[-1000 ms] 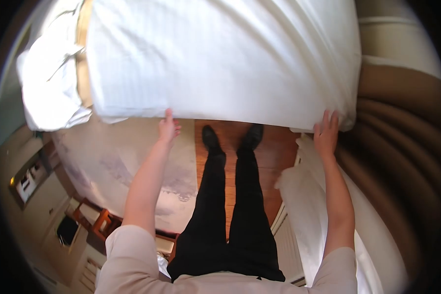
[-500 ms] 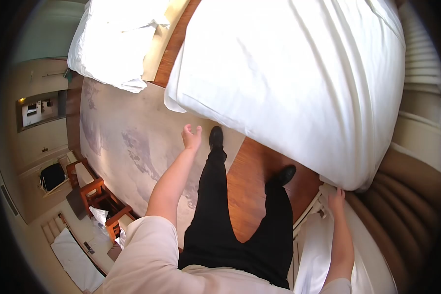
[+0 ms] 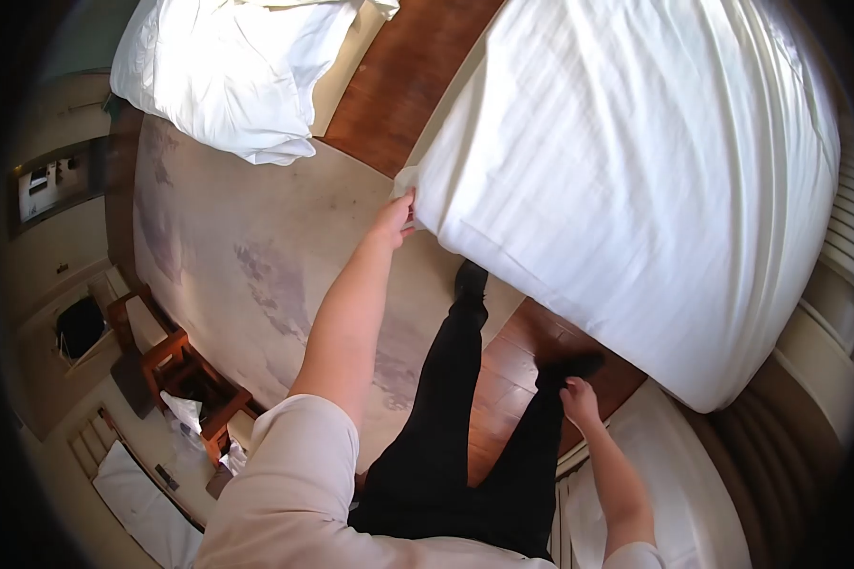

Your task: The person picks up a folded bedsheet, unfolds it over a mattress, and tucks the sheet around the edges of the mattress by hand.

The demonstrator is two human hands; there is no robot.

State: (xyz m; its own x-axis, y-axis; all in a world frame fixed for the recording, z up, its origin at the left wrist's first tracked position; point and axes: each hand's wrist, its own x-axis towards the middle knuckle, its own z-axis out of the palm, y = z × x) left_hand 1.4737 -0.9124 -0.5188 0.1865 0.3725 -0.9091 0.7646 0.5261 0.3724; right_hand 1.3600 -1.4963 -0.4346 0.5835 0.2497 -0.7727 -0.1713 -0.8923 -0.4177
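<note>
A white bed sheet [image 3: 626, 180] covers the mattress at the upper right, with creases running lengthwise. At the sheet's near left corner, my left hand [image 3: 395, 220] is closed on a bit of its hanging edge; part of the fingers is hidden by the cloth. My right hand [image 3: 580, 400] hangs free over the floor beside my right shoe, apart from the sheet. Its fingers are loosely curved and slightly apart, with nothing visible in them.
A second bed with rumpled white bedding [image 3: 228, 76] stands at the upper left. A patterned carpet [image 3: 228, 237] meets the wooden floor [image 3: 503, 408]. On the left is a wooden cart-like piece [image 3: 185, 365] with white items. White cloth [image 3: 683, 474] lies at my right.
My left hand has reached forward and taken hold of the sheet's corner. My right hand has left the sheet's right corner and moved left. The sheet shows more creases.
</note>
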